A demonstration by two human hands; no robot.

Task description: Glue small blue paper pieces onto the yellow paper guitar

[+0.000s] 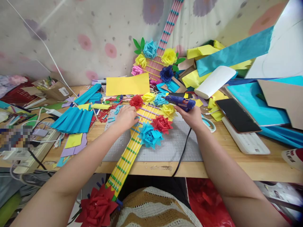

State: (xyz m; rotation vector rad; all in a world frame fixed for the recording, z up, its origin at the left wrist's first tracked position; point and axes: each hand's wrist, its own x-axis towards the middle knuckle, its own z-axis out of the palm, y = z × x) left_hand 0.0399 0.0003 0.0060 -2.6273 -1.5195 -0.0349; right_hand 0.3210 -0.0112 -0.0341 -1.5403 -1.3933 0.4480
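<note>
One glue gun [179,101] in right hand [191,116], two flowered guitars [133,143]

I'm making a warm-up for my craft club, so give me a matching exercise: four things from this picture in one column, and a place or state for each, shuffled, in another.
Column one:
1. glue gun
2. phone
3. pink guitar
4. yellow guitar

Column two:
A. at the back, in front of the patterned backdrop
B. neck reaching past the front edge of the table
C. held in the right hand
D. screen dark

Right pairs: 1-C, 2-D, 3-A, 4-B
</note>
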